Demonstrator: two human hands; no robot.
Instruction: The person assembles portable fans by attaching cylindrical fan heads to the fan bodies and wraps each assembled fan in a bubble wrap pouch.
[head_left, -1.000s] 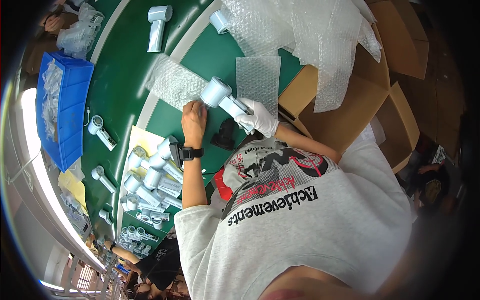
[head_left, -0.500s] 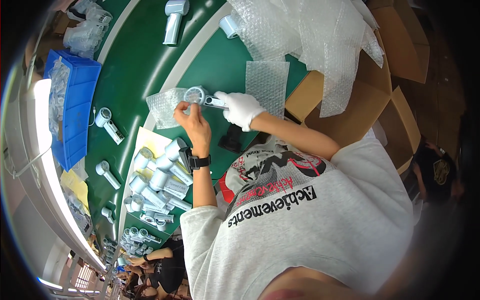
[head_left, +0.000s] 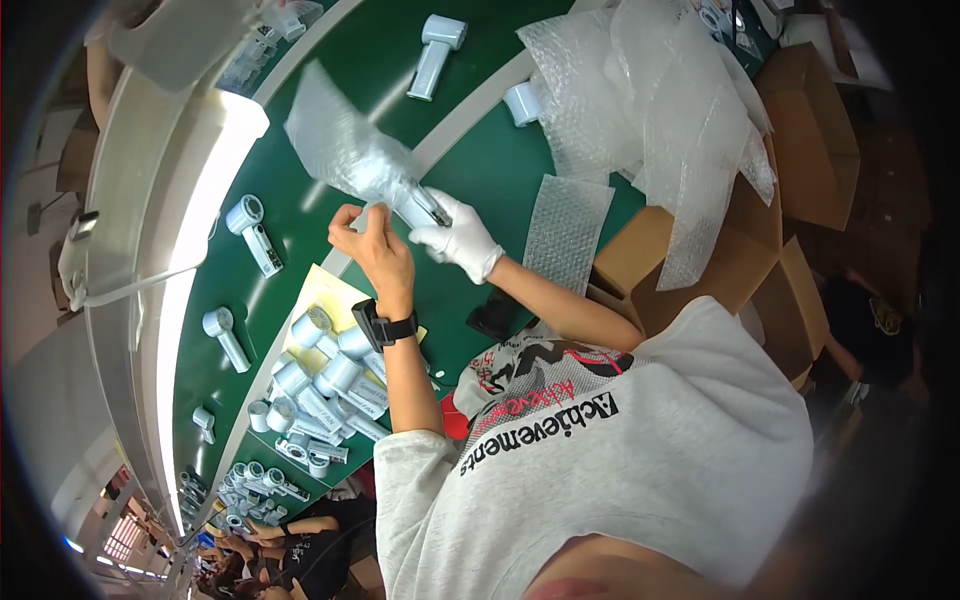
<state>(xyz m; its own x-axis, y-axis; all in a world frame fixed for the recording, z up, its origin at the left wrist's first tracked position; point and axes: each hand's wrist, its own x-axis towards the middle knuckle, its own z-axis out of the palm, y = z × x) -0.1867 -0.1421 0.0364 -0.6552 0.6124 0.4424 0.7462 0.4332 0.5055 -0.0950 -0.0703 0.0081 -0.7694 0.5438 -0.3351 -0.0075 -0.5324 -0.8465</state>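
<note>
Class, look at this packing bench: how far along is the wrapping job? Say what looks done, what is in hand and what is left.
Done: nothing finished and wrapped can be picked out for certain.

In hand: the bare left hand and the white-gloved right hand hold a bubble-wrap bag with a pale blue device partly inside it.

Left: a pile of unwrapped devices lies by the left forearm, more lie along the green belt, and a flat bubble-wrap sheet waits.

Beyond my fingers (head_left: pixel 372 222), the bubble wrap sheet (head_left: pixel 340 140) is motion-blurred and hides most of the device (head_left: pixel 420 208), seemingly a handheld fan; far-left parts are too small to identify.
</note>
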